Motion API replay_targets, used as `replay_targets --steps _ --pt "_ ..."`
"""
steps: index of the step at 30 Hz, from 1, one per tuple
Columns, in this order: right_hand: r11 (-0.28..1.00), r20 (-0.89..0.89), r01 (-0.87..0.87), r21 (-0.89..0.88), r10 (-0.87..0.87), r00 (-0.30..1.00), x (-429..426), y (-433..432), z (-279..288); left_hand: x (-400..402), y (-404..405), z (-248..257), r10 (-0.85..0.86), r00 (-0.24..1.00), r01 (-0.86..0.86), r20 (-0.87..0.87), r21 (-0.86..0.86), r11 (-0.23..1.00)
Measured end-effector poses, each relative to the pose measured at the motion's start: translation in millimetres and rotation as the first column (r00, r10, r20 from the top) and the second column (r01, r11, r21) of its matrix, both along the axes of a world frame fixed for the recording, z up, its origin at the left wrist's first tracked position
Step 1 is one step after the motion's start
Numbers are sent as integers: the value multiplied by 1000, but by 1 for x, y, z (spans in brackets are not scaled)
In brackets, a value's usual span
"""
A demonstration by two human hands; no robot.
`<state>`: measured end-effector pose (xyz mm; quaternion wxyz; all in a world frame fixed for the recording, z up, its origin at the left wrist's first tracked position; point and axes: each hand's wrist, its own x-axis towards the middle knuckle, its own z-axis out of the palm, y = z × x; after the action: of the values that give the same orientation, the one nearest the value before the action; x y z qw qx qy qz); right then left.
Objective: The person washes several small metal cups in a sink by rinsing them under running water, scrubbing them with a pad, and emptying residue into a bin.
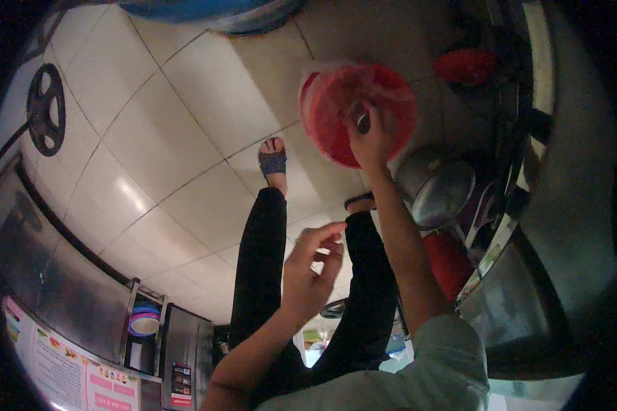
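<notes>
My right hand [375,141] reaches down over a red plastic bucket [331,146] on the tiled floor. Its fingers close around a small dark object [362,123] with a pale mark; dim light hides what kind of thing this is. A thin, clear plastic bag [334,66] seems to line the bucket and spreads over its far rim. My left hand [312,275] hangs in front of my legs, well short of the bucket. Its fingers are curled but apart, and nothing shows between them.
Metal pans or lids [444,195] and a red container [444,262] stand right of my right forearm. A red object [465,67] lies farther off. A blue tub [241,20] is at the far edge. A black spoked base [46,110] and a steel cabinet [61,272] are left.
</notes>
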<state>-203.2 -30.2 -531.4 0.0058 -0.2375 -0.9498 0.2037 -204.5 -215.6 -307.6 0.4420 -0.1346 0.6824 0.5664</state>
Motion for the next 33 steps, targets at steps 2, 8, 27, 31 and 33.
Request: replay_targets --steps 2,8,27,31,33 --pt "992 -169 -115 -55 104 980 -4 -5 5 1 9 2 -17 1000 17 -6 44 999" --pt "972 -157 -233 -16 228 961 10 23 -37 6 24 12 -47 999 48 -13 153 987" --pt "-776 541 -402 -485 -628 559 70 0 345 7 94 261 -113 801 571 -587 694 438" --pt "-375 -159 -436 -818 -581 798 108 37 473 20 121 327 -167 691 722 -704 682 114" --pt "-114 -346 -522 -845 -628 697 151 81 510 40 146 333 -196 641 759 -742 651 15"
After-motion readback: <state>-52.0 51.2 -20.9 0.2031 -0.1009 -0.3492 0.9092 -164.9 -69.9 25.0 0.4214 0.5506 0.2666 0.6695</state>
